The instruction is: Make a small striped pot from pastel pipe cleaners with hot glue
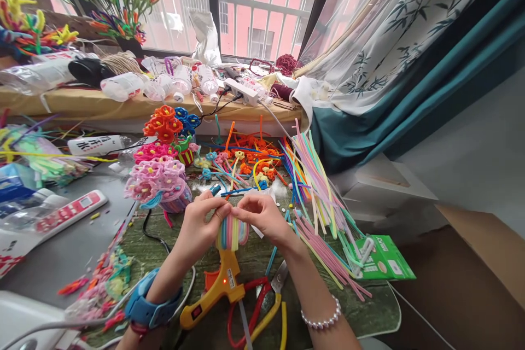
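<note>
Both hands meet at the middle of the table, fingertips almost touching. Between them is a small striped piece of pastel pipe cleaners (233, 232), in pink, yellow and blue. My left hand (200, 224), with a blue watch strap on its wrist, pinches the upper left edge. At the upper right edge, my right hand (264, 219) has thumb and forefinger closed together; a beaded bracelet circles that wrist. Just below lies a yellow glue gun (221, 290) with a lit red light, its nozzle end hidden behind the striped piece. Scissors (276, 284) lie beside it.
Pipe cleaner flower pots (158, 180) stand at back left. Loose pastel pipe cleaners (315, 186) and a green packet (388, 258) lie right. Orange pieces (258, 147) are scattered behind. Colourful scraps (110, 284) lie left, near a black cable (150, 229). Plastic bottles (123, 86) line the sill.
</note>
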Demonstrator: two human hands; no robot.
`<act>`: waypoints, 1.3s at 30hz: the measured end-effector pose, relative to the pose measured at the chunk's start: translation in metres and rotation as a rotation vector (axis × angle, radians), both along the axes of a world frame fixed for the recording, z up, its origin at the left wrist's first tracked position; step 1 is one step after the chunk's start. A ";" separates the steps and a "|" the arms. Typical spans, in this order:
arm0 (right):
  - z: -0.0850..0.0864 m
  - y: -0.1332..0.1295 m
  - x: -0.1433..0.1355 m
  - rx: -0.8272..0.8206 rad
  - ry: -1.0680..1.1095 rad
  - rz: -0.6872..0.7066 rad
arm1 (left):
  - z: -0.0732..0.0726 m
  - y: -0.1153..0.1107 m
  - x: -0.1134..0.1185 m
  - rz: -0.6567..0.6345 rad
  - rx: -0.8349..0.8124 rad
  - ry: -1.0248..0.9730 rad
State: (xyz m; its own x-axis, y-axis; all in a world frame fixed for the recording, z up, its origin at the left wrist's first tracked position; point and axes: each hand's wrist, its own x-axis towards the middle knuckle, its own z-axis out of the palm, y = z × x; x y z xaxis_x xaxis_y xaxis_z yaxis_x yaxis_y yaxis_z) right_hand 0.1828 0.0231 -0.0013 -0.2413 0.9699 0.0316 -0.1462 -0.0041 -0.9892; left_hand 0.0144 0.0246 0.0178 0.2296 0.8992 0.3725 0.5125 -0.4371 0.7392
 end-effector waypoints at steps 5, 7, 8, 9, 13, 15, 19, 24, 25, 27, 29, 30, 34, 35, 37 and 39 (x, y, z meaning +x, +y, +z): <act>-0.004 0.000 0.004 -0.012 0.028 0.053 | -0.003 0.001 0.000 0.001 -0.022 0.015; -0.004 0.000 0.005 0.006 0.008 0.062 | -0.003 0.001 0.000 0.007 -0.028 0.018; -0.004 -0.001 0.006 0.020 -0.009 0.057 | -0.003 0.001 0.000 0.011 -0.028 0.019; -0.004 -0.002 0.006 0.037 -0.031 0.046 | -0.003 0.001 0.000 0.016 -0.025 0.019; -0.001 -0.006 0.007 0.115 -0.113 0.008 | -0.003 0.000 0.000 0.041 0.005 0.024; 0.000 -0.008 0.007 0.141 -0.137 0.001 | -0.003 0.000 0.000 0.054 0.015 0.029; 0.001 -0.012 0.006 0.163 -0.179 -0.006 | -0.005 0.000 -0.001 0.068 0.022 0.038; 0.003 -0.014 0.006 0.187 -0.205 0.000 | -0.008 -0.001 -0.002 0.075 0.020 0.035; 0.003 -0.014 0.006 0.189 -0.211 0.003 | -0.008 -0.001 -0.002 0.077 0.020 0.036; 0.003 -0.014 0.006 0.194 -0.231 0.011 | -0.008 -0.001 -0.002 0.081 0.017 0.044; 0.002 -0.014 0.007 0.201 -0.252 0.017 | -0.009 -0.001 -0.002 0.082 0.013 0.053; 0.001 -0.014 0.007 0.203 -0.259 0.020 | -0.009 -0.001 -0.002 0.082 0.012 0.056; -0.001 -0.014 0.005 0.191 -0.259 0.022 | -0.009 0.000 -0.002 0.089 0.018 0.071; -0.001 -0.014 0.005 0.187 -0.259 0.021 | -0.009 0.000 -0.002 0.091 0.021 0.075; -0.001 -0.014 0.004 0.179 -0.262 0.027 | -0.009 0.000 -0.003 0.094 0.025 0.079; -0.001 -0.014 0.003 0.172 -0.263 0.057 | -0.010 -0.001 -0.003 0.092 0.022 0.077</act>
State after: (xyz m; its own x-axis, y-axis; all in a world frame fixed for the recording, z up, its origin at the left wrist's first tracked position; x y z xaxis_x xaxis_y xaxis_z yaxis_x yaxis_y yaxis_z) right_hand 0.1862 0.0091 -0.0025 -0.3172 0.9403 0.1232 0.1101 0.1655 -0.9800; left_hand 0.0111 0.0240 0.0079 0.1753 0.9097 0.3764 0.6060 -0.4010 0.6870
